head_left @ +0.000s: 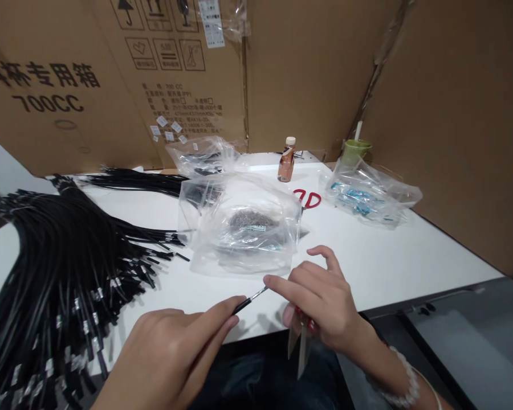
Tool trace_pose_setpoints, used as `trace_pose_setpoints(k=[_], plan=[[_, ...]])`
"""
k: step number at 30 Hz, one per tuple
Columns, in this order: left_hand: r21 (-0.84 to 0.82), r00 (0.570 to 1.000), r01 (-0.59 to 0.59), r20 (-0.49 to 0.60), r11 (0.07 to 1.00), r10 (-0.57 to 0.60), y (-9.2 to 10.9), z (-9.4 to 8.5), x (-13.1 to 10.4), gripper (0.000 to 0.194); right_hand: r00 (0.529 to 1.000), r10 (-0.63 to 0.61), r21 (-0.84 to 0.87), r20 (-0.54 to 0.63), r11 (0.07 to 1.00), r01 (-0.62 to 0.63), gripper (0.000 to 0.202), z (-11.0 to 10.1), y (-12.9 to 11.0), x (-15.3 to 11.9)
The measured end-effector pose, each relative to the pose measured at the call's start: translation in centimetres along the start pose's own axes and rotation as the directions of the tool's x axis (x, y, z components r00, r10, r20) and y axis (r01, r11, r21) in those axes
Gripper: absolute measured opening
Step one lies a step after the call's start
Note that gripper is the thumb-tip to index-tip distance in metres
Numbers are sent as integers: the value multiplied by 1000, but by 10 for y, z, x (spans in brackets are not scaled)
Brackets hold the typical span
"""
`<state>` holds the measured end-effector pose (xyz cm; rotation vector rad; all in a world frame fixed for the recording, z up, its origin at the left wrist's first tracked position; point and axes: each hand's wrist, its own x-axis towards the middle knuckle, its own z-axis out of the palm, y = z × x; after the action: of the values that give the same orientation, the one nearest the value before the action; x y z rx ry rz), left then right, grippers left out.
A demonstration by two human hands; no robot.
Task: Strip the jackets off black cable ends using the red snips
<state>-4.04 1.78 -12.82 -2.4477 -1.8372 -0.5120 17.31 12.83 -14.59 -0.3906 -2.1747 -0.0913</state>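
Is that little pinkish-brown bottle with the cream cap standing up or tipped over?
Standing up: the bottle sits on its base, with its cap on top.

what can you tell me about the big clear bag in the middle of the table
The bag looks like thin, see-through plastic, crumpled and shiny, lying on the white table. Inside is a mound of small grey bits, perhaps metal, too fine to tell apart, by a white label whose print is unreadable. Its right side lies against or over the loose red-handled scissors. Neither the left hand nor the right hand appears to touch it.
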Motion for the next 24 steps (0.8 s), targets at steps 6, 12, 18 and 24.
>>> trace_pose_setpoints(k=[6,12,18,24], plan=[[32,998,-53,-12,998,54,2,1,3,30,999,24,194,35,981,-31,21,3,3,1],[67,986,-164,-15,984,165,7,-3,9,30,995,-85,74,52,994,81,21,2,-1,-2],[28,981,-191,36,981,190,2,-5,11,32,977,-145,5,156,989,146,36,-8,-7,0],[-61,950,-251,177,966,258,-4,-6,19,30,962,-133,-54,238,987,149,38,-16,-19,-2]])
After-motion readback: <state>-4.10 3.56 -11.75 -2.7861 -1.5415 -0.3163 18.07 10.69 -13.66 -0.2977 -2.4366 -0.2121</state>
